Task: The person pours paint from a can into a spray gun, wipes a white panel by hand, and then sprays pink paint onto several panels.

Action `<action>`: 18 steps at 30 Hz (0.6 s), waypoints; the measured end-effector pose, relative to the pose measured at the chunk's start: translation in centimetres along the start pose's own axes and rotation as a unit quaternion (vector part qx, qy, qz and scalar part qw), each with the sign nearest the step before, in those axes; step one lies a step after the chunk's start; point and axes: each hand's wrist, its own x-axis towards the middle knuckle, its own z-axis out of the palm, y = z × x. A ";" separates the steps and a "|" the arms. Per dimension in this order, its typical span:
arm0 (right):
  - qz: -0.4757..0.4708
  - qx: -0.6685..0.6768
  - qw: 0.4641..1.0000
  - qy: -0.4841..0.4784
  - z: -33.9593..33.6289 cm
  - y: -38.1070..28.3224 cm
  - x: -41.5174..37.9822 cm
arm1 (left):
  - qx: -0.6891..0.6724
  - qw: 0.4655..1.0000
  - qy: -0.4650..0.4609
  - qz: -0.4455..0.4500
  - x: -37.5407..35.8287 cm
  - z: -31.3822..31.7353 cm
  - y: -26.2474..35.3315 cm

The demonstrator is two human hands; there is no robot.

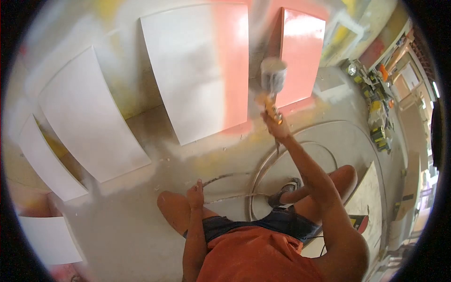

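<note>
Right hand (274,123) clenched around spray gun (272,82), raised before half-pink panel (202,70). Left hand (195,194) closed, seemingly pinching the hose (221,178) beside knee. Dusty concrete floor (127,225); white panels (89,113) lean against wall.

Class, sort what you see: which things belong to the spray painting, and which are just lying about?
In use:
spray gun in right hand
hose by left hand
half-painted panel
red panel

Lying about:
white panels
tools by the wall
</note>
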 end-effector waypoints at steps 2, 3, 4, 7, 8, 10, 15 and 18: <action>0.096 -0.175 0.980 -0.006 -1.0 4.9 -1.5 | -0.019 0.998 -0.029 -0.044 -0.4 -0.8 1.6; 0.096 -0.176 0.980 -0.004 -0.6 3.7 -2.7 | -0.020 0.998 -0.030 -0.043 -0.5 -1.2 2.3; 0.149 -0.176 0.972 -0.038 0.3 0.7 -4.4 | -0.014 0.999 -0.034 -0.013 -0.8 -1.5 3.0; 0.171 -0.160 0.971 -0.052 1.1 -1.2 -4.4 | 0.019 0.998 -0.027 0.052 -0.9 -1.3 2.9; 0.142 -0.146 0.979 -0.033 1.2 -1.4 -3.5 | 0.047 0.995 -0.017 0.084 -0.8 -1.2 2.6; 0.072 -0.121 0.990 -0.024 0.9 -3.0 -0.6 | 0.059 0.992 -0.008 0.112 -0.3 0.2 -0.3; -0.094 0.027 0.995 0.010 2.7 -12.0 4.3 | 0.009 0.996 -0.027 0.085 -0.9 -0.7 1.1; -0.128 0.125 0.983 0.034 3.5 -13.7 4.4 | -0.111 0.993 -0.040 0.027 -1.2 -1.4 2.1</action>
